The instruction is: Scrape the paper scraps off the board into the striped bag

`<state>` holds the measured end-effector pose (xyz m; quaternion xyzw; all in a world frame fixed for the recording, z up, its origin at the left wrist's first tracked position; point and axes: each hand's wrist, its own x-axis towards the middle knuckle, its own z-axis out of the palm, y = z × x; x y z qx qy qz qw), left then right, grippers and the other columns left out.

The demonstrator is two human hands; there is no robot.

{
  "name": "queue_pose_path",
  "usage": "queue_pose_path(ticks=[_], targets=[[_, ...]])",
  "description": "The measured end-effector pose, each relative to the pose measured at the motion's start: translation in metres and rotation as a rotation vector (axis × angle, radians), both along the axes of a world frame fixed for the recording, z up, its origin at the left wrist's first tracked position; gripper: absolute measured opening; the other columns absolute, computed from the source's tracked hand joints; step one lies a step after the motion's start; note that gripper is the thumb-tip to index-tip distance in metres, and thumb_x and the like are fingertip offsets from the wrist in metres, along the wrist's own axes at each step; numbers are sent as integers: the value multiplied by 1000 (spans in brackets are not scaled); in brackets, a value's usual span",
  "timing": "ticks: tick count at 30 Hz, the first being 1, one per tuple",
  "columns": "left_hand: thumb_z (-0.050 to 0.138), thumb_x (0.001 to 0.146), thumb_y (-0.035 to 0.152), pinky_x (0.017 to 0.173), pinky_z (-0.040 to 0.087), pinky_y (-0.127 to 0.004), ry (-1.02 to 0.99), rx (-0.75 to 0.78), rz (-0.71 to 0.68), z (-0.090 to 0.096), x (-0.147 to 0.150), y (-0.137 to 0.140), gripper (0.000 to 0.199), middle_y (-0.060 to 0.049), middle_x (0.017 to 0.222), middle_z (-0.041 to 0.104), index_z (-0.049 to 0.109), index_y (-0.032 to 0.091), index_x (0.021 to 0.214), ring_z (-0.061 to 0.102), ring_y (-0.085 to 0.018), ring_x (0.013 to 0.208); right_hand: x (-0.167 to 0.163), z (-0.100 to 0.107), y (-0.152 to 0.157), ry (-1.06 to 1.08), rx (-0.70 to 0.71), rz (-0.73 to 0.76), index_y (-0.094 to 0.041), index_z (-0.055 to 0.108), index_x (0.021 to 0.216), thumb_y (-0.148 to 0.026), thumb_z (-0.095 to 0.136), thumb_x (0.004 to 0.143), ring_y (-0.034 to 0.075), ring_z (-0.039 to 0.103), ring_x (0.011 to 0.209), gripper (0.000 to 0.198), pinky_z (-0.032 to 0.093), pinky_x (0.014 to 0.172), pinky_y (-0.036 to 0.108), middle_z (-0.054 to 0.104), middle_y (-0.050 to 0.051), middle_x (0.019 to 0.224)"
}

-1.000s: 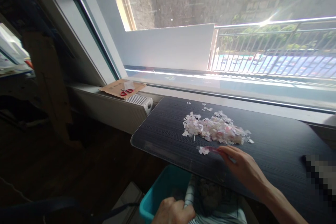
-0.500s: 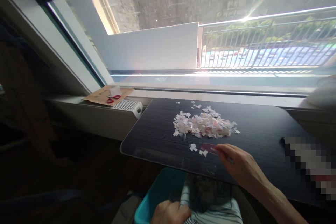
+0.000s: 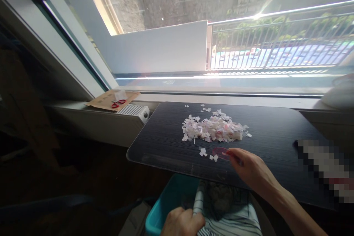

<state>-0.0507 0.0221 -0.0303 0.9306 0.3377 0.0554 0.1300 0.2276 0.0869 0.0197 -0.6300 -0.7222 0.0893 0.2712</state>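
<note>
My right hand [image 3: 247,166] reaches over the dark table [image 3: 157,140], its fingers closed on the end of a thin, see-through pink plastic piece [image 3: 220,153] with a rounded outline. A few white paper scraps [image 3: 203,152] lie just left of that piece. Beyond them spreads a heap of small paper scraps [image 3: 214,129], mostly white with some pink. Below the table's front edge my left hand [image 3: 182,221] is closed around the rolled edge of a striped cloth [image 3: 229,221]. Under the cloth and hand, a teal plastic bin [image 3: 163,201] is partly hidden.
Red-handled scissors [image 3: 118,103] rest on a brown paper envelope [image 3: 102,99] on the sill at left, beside a white radiator [image 3: 135,112]. A blurred-out object [image 3: 323,166] lies on the table's right side. A large window with a railing [image 3: 276,44] outside stands behind the table.
The view has shifted slightly. The pink piece has turned a little in my right hand and shows a rounder face. The paper heap looks the same, and my left hand keeps its grip.
</note>
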Motion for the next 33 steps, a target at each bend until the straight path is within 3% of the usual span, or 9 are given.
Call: queue_pose_path(ticks=[3,7,12,23,33], targets=[[62,84,49,51,35,-27,-12,13,-3,-6,1,1,26,2,65,62,59,23,84,59,-18,53,8,0,-13,-3,6,-44,-22,68,99,-22,45,87,19,69,77,26,50,69,27,74,3,92],[63,85,31,53,35,-25,-19,-18,-58,-7,2,4,10,3,69,62,58,23,87,60,-16,56,10,0,-19,-1,-8,-60,-23,68,98,-22,45,87,17,68,74,25,49,67,25,74,2,91],[61,82,22,52,33,-26,0,15,-38,-1,2,1,6,4,67,60,56,23,85,59,-16,56,12,2,-21,-9,-49,-40,-22,68,99,-20,44,87,17,67,73,26,49,66,25,74,2,88],[64,77,35,54,33,-28,60,-1,30,2,6,-1,16,2,71,63,55,24,83,60,-19,59,-11,8,-21,89,-124,39,-22,68,95,-20,45,86,16,67,76,25,48,67,24,73,0,88],[61,76,34,58,34,-28,32,-35,44,9,8,-4,14,1,73,62,55,24,85,59,-20,63,26,7,-33,-57,-46,-154,-22,68,94,-24,46,84,18,68,68,24,47,63,26,73,2,82]])
